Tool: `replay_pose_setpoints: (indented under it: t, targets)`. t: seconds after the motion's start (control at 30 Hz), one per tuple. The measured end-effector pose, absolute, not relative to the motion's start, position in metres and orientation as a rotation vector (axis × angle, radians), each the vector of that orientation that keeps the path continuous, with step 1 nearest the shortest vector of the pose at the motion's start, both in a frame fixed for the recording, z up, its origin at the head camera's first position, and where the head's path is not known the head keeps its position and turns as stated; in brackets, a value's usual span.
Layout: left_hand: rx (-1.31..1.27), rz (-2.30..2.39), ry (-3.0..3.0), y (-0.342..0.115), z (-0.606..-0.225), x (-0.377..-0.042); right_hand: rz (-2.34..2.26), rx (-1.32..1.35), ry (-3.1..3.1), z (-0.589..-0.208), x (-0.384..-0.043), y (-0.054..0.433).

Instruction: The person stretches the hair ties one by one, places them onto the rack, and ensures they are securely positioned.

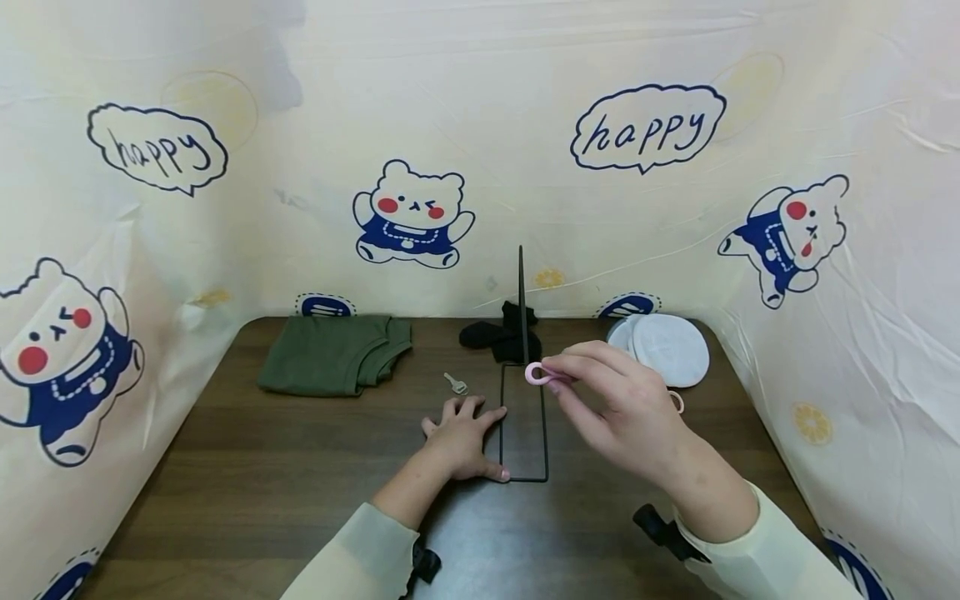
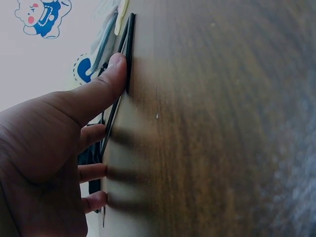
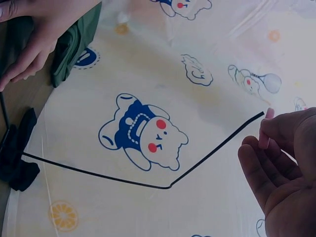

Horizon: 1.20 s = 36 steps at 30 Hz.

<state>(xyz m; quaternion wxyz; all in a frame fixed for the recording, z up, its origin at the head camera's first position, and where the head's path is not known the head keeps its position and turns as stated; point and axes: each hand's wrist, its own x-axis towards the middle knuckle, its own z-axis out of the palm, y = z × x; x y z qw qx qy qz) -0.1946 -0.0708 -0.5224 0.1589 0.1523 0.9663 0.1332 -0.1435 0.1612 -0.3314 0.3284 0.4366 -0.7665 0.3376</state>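
My left hand (image 1: 459, 442) presses the base of a black wire stand (image 1: 546, 433) onto the table, fingers spread, the thumb at the near corner. In the left wrist view the thumb of the left hand (image 2: 59, 128) lies over the wire. From the base a rod rises and bends out into an arm; in the right wrist view the stand (image 3: 98, 173) shows this bend. My right hand (image 1: 622, 408) pinches a small pink ring (image 1: 531, 374) between thumb and finger. In the right wrist view the pink ring (image 3: 267, 126) is right at the arm's tip.
Black socks (image 1: 487, 335) lie behind the stand's base. A key (image 1: 455, 384) is beyond my left hand, and a folded green garment (image 1: 322, 358) sits at the back left. White round pieces (image 1: 671, 350) are at the back right, with a pale ring (image 1: 678, 402) beside them.
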Motion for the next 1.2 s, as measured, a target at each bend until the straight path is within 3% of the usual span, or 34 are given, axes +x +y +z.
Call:
replay_pose_setpoints:
  t: [0.7, 1.2]
  targets:
    - [0.445, 0.383, 2.756, -0.072, -0.524, -0.193, 0.867, 1.037, -2.13, -0.344, -0.167, 0.156]
    - [0.434, 0.365, 2.75, -0.071, -0.52, -0.191, 0.922, 0.941, -2.099, -0.356, -0.205, 0.149]
